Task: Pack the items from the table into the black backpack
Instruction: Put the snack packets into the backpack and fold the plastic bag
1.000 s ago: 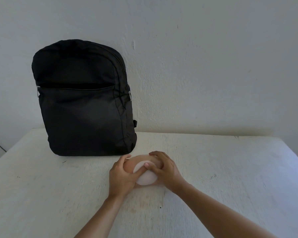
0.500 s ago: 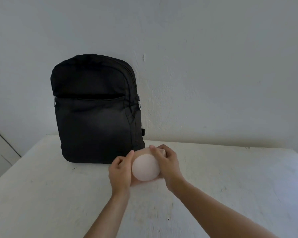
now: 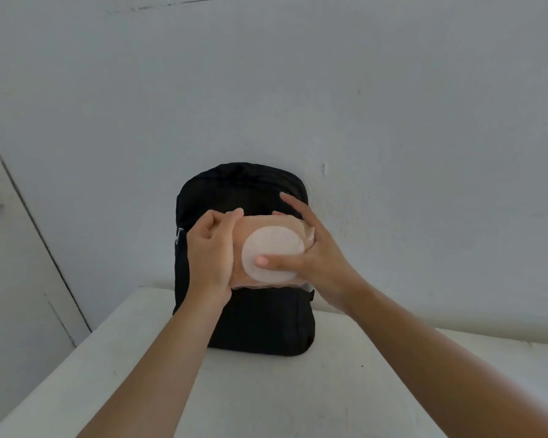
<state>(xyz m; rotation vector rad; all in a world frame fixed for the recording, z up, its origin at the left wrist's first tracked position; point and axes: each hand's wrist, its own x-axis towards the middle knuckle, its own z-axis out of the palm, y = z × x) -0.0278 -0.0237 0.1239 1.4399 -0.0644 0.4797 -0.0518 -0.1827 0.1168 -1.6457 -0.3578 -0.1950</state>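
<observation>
The middle front of the black backpack was hidden from me behind my left hand, right hand and the pale round item they gripped. What that item was, I couldn't tell. My forearms and the tabletop ran off the bottom edge.

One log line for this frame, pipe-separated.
left hand: holds beige round item | right hand: holds it too | item: held in front of black backpack | backpack: upright on table

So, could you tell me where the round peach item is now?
The round peach item is mid-frame in the head view, gripped between left hand and right hand before the black backpack.
</observation>
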